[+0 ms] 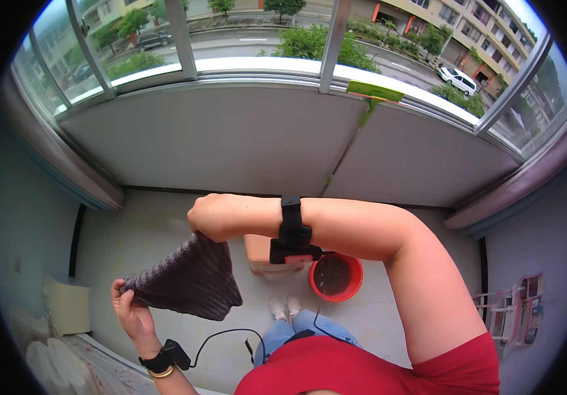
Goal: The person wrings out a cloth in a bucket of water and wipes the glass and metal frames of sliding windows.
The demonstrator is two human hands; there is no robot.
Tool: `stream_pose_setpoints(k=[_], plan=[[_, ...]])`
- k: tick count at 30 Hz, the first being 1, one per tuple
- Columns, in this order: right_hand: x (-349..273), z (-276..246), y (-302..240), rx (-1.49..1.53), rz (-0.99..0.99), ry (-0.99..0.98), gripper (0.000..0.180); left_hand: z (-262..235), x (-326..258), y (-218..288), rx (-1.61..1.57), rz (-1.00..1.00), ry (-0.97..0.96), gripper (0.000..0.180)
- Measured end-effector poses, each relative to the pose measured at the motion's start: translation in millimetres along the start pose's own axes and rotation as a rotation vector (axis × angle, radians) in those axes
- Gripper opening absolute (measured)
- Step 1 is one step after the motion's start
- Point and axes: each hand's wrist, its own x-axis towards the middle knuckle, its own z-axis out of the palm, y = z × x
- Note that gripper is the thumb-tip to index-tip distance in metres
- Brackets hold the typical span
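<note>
A dark grey-brown ribbed cloth (194,280) hangs stretched in the air between my two hands, to the left of my body. My left hand (133,313) pinches its lower left corner between thumb and fingers. Higher up and farther off, my right hand (212,217) is closed in a fist on the cloth's upper corner, with my right arm reaching across in front of me. The loose edge of the cloth droops toward the floor. Both wrists carry black strapped devices, and a cable runs from the left one.
Below stands a red bucket (336,278) with dark water, beside a tan stool (264,253) partly hidden by my right arm. A green squeegee (374,92) leans on the window ledge ahead. A folding cart (517,309) is at the right wall; a cream box (67,306) at the left.
</note>
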Motion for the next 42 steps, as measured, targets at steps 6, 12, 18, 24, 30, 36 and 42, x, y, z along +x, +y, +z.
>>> stream_pose_setpoints(k=[6, 12, 18, 24, 30, 36, 42], plan=[[-72.5, -11.5, 81.6, 0.386, 0.148, 0.147, 0.028, 47.0, 33.2, -2.5, 0.023, 0.115, -0.035, 0.023], [-119.0, 15.0, 140.0, 0.204, 0.171, 0.352, 0.024, 99.6, 94.7, -38.2, 0.062, 0.170, -0.194, 0.026], [-166.0, 45.4, 169.3, 1.532, -0.020, 0.387, 0.031, 133.4, 170.3, -139.3, 0.296, 0.016, -0.351, 0.035], [-205.2, 105.3, 149.5, 1.857, 0.138, 1.028, 0.048, 39.3, 200.4, -361.6, 0.729, -0.602, -0.355, 0.050], [-299.4, 203.7, 114.7, 1.727, 0.256, 1.614, 0.048, -3.3, 120.8, -512.7, 1.548, -0.377, -0.448, 0.072], [-307.8, 232.2, 53.1, 1.581, 0.459, 1.809, 0.046, 21.0, 93.7, -547.7, 1.444, 0.156, -1.008, 0.040], [-295.1, 242.7, 19.2, 1.541, 0.543, 1.953, 0.044, 33.4, 100.3, -565.2, 1.472, 0.179, -1.225, 0.035]])
